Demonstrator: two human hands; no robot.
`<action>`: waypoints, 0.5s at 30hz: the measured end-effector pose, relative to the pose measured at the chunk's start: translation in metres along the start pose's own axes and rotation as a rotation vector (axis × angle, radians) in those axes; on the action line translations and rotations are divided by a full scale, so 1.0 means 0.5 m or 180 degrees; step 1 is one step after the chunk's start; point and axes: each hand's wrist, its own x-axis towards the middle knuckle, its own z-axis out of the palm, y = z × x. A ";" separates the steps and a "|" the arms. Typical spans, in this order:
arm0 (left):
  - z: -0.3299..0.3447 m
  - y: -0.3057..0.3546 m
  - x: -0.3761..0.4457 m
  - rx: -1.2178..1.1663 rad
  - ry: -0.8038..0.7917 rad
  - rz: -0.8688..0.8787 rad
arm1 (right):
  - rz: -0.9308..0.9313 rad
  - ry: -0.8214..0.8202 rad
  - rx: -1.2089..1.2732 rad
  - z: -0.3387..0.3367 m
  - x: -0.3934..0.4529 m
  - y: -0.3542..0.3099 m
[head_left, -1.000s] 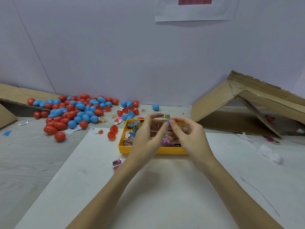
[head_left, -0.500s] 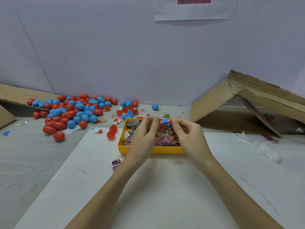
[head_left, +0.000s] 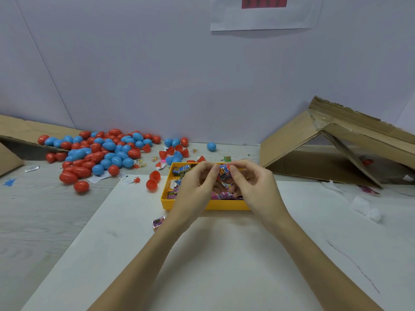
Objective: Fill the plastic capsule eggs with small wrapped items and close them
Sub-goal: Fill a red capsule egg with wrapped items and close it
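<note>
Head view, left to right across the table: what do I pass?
Left cardboard flap → egg pile → open red egg → yellow tray → left hand → wrapped item → right hand → cardboard box.

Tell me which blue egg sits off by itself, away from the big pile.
The lone blue egg near the back wall, behind the yellow tray. Bare table surrounds it, while the other blue eggs lie bunched with red ones to the left.

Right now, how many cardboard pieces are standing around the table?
2. One large folded cardboard shelter stands at the right by the wall; a flatter cardboard piece lies at the far left, behind the pile of eggs. More may lie out of view.
</note>
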 end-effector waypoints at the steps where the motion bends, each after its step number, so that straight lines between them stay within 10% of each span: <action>1: 0.000 0.000 0.000 -0.0005 -0.0006 0.0010 | -0.0009 -0.0014 -0.0006 -0.001 0.000 0.001; 15: -0.007 -0.003 0.003 0.0006 -0.0050 -0.0052 | 0.0051 -0.0007 0.0009 -0.012 0.001 0.001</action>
